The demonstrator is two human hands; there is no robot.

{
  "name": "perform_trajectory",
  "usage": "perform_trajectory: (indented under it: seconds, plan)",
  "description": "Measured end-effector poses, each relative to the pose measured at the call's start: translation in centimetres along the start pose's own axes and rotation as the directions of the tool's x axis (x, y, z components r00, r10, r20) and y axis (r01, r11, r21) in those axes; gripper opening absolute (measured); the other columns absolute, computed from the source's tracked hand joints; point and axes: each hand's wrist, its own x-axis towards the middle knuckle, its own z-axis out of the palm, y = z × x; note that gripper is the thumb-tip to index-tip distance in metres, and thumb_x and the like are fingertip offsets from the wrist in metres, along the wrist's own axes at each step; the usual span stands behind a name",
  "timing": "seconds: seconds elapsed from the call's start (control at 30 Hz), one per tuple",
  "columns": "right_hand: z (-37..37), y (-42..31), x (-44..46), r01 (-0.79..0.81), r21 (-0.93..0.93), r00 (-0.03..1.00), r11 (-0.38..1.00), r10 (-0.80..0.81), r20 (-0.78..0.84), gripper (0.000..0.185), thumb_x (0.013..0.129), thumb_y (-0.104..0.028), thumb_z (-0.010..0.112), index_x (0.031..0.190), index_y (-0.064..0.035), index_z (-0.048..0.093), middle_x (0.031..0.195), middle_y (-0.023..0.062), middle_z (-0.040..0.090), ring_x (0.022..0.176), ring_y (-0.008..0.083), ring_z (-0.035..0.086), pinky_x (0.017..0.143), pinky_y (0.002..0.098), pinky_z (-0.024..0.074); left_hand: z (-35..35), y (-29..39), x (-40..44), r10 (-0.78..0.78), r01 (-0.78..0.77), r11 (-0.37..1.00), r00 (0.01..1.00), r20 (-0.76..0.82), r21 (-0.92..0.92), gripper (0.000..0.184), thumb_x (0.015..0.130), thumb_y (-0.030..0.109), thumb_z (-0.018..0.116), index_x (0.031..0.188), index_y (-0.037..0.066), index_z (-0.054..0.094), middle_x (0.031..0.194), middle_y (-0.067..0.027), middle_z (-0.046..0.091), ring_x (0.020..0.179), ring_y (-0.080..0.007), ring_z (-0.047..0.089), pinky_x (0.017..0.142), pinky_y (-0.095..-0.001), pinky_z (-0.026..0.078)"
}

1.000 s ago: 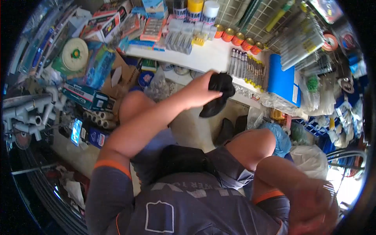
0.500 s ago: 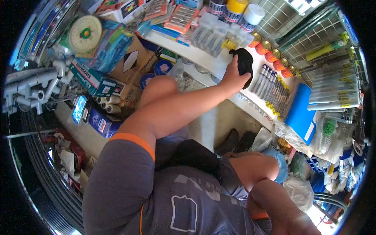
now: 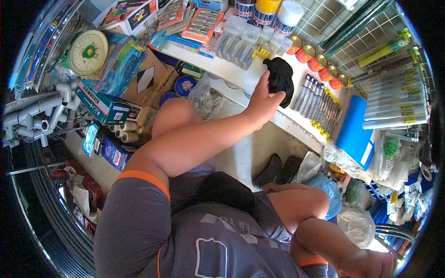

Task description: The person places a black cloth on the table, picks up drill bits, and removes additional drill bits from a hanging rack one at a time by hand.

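Note:
A crumpled black cloth (image 3: 281, 79) is held against the white shelf (image 3: 236, 74) by my left hand (image 3: 266, 99), whose thumb and fingers press round its near side. Just beyond the cloth sit clear plastic cases (image 3: 236, 48) and small red tins (image 3: 305, 53). To its right lies a row of slim tubes with yellow ends (image 3: 320, 104). My right hand (image 3: 371, 264) is low at the right edge, beside my knee, dim and blurred; its fingers cannot be made out clearly.
Spray cans (image 3: 264, 11) stand at the shelf's back. A dial scale (image 3: 88, 52), a screwdriver box (image 3: 102, 103) and grey pipe fittings (image 3: 39, 116) are at left. A lit phone (image 3: 90, 139) stands below them. A blue roll (image 3: 354, 132) lies at the shelf's right end.
Over the last second my left hand has carried the black cloth from over the floor gap onto the shelf. The view has shifted too. My right hand stays at the lower right.

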Motion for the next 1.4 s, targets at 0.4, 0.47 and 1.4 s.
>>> perform_trajectory:
  seconds: [0.4,0.47,1.4]
  plan:
    - [-1.4,-6.2,4.4,-0.846,0.161,0.529,0.508,0.838,0.133,0.017,0.087,0.000,0.058,0.094,-0.0080,0.070,0.089,0.0025,0.068,0.077,0.0126,0.064,0.062,0.0235,0.0483,0.8,0.0,-1.9,0.175,-0.178,0.983,0.981,0.086,0.033,0.031,0.092,0.009,0.062,0.114,0.009,0.040,0.082,-0.0018,0.053,0.072,-0.0090,0.049,0.062,-0.0268,0.041]
    - [-1.8,-4.7,3.3,-0.811,0.182,0.583,0.556,0.791,0.185,0.017,0.087,0.000,0.058,0.094,-0.0085,0.070,0.087,0.0023,0.068,0.076,0.0113,0.064,0.061,0.0215,0.0468,1.1,-0.7,-1.9,0.155,-0.163,0.984,0.983,0.102,0.071,0.030,0.092,0.009,0.062,0.112,0.009,0.040,0.081,-0.0017,0.052,0.069,-0.0087,0.049,0.059,-0.0265,0.040]
    - [-26.3,-8.8,-10.1,-0.393,-0.554,0.264,-0.734,0.487,-0.833,0.039,0.089,-0.025,0.067,0.112,0.0062,0.063,0.101,0.0213,0.069,0.094,0.0324,0.067,0.085,0.0384,0.0533,5.5,-2.9,-0.6,0.254,-0.623,0.631,0.728,0.637,0.462,0.025,0.090,0.020,0.065,0.110,0.006,0.061,0.100,-0.0083,0.069,0.090,-0.0254,0.067,0.077,-0.0365,0.053]
